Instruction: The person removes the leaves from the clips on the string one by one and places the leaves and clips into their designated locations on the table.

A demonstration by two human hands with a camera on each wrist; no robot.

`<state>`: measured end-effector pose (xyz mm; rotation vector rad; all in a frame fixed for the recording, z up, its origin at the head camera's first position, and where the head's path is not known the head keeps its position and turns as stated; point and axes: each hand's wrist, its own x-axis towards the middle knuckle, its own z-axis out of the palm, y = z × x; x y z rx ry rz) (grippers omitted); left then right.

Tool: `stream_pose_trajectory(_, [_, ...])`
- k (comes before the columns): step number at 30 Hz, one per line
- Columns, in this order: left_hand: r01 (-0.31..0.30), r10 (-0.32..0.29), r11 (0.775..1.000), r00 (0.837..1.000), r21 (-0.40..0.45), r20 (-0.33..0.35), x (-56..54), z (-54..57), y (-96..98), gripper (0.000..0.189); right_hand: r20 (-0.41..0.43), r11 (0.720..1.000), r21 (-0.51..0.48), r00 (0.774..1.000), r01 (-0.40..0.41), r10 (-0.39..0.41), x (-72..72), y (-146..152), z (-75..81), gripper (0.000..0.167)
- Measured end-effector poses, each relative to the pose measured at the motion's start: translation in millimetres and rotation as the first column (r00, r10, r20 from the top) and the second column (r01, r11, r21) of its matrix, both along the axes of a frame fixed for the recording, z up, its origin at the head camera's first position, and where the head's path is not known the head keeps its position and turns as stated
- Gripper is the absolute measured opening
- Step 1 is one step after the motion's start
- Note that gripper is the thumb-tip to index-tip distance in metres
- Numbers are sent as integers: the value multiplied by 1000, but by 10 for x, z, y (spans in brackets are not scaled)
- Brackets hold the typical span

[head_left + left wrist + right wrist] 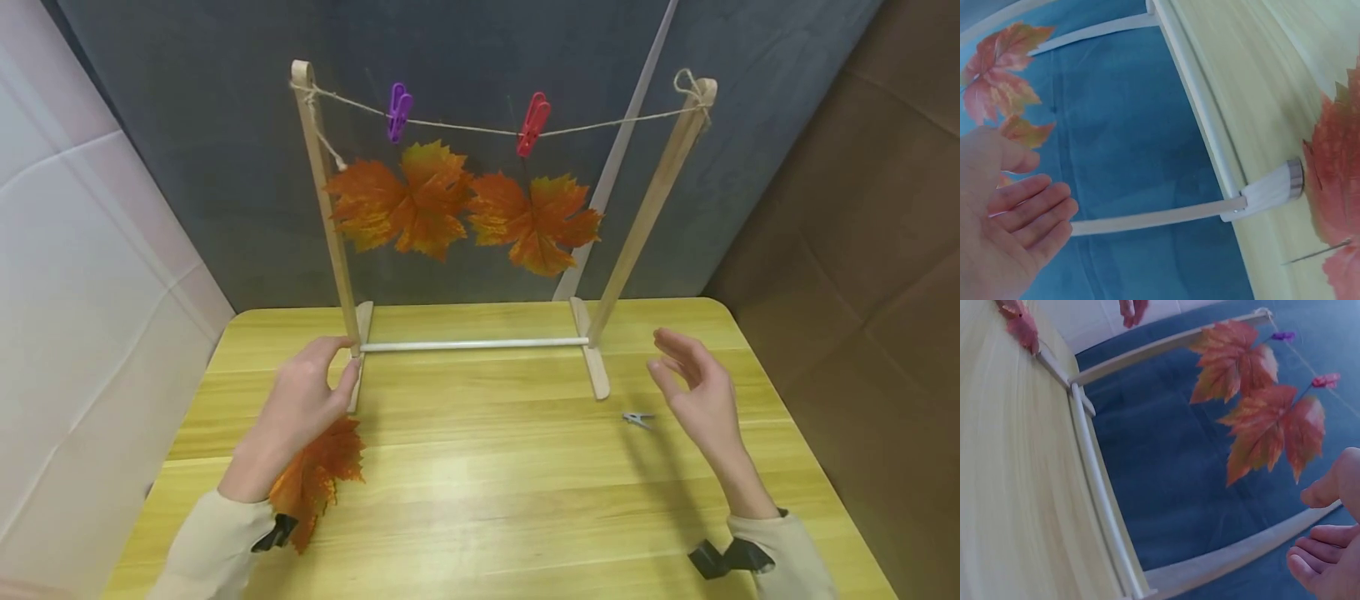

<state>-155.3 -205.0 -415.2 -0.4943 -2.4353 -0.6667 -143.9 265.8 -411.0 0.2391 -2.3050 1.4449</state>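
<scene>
My left hand (303, 392) is raised beside the left post (330, 217) of a wooden stand, its thumb and fingers apart and nothing between them. On the right, my right hand (697, 396) hovers with loosely bent fingers, holding nothing. A twine line (465, 127) runs between the post tops. From it hang two orange maple leaves, the left leaf (408, 204) under a purple clothespin (399, 112) and the right leaf (536, 221) under a red clothespin (533, 125). A third maple leaf (330, 462) lies on the table, partly hidden by my left wrist.
A grey clothespin (637, 419) lies on the wooden table (465, 492), left of my right hand. Low across the stand runs a white rod (472, 344), joining two wooden feet. Behind the table stands a dark backdrop (480, 50).
</scene>
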Motion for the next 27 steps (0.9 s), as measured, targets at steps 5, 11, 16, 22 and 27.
stream_pose_trajectory(5, [48,-48,999,998,-10,-27,-64,26,92,25,-20,1000,-24,1000,-19,18,1,-87,125,43])
stream_pose_trajectory(11, [77,-78,997,996,-7,-31,-95,97,174,28,-61,993,-117,998,-25,18,-32,-198,233,49])
stream_pose_trajectory(16, [89,-89,996,995,-5,-39,-116,166,237,33,-132,982,-187,991,-37,12,-71,-264,319,54])
stream_pose_trajectory(22, [118,-118,993,990,-13,-80,-166,244,340,51,-237,977,-200,971,-76,27,-126,-359,446,57])
stream_pose_trajectory(27, [132,-132,991,984,-3,-117,-209,293,425,56,-285,974,-195,957,-116,57,-174,-441,574,59])
